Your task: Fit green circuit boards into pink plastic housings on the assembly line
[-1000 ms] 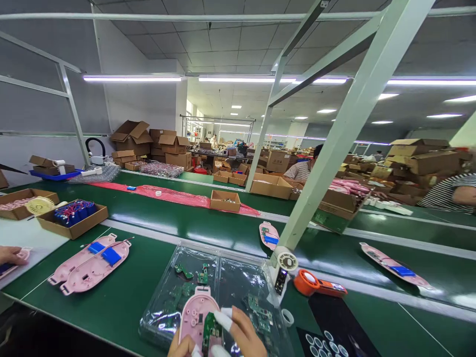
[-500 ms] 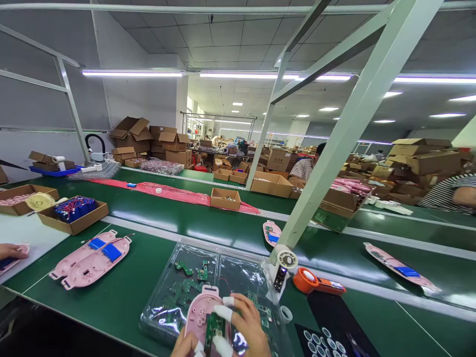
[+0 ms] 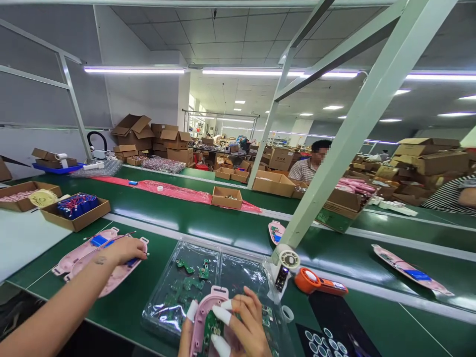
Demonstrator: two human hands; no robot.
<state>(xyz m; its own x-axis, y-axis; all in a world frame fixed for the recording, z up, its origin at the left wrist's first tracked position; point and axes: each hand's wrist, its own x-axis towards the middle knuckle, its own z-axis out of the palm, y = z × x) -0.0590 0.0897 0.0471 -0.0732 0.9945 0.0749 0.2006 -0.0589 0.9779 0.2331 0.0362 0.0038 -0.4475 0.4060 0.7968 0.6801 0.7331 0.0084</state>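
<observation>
At the bottom centre a pink plastic shell (image 3: 199,320) is held upright and tilted toward me, with a green circuit board (image 3: 211,328) inside it. My left hand (image 3: 187,329) grips the shell's left edge, a white finger cot on its thumb. White-cotted fingers of my right hand (image 3: 245,322) press onto the board and around the right side of the shell. The lower parts of both hands are cut off by the frame. Behind the shell lies a clear plastic tray (image 3: 159,292) with several green circuit boards (image 3: 185,266).
From the left, a co-worker's hand (image 3: 126,249) rests on pink shells (image 3: 80,255) with blue batteries. A box of blue battery packs (image 3: 76,222) stands behind. At right are an orange tool (image 3: 312,282), a tape roll (image 3: 287,313), a black sheet with white rings (image 3: 323,342) and a slanted post (image 3: 345,124).
A co-worker's arm has reached in from the left edge to the pink shells, bringing another shell there. My right fingers have shifted slightly on the board; the held shell has tilted a little.
</observation>
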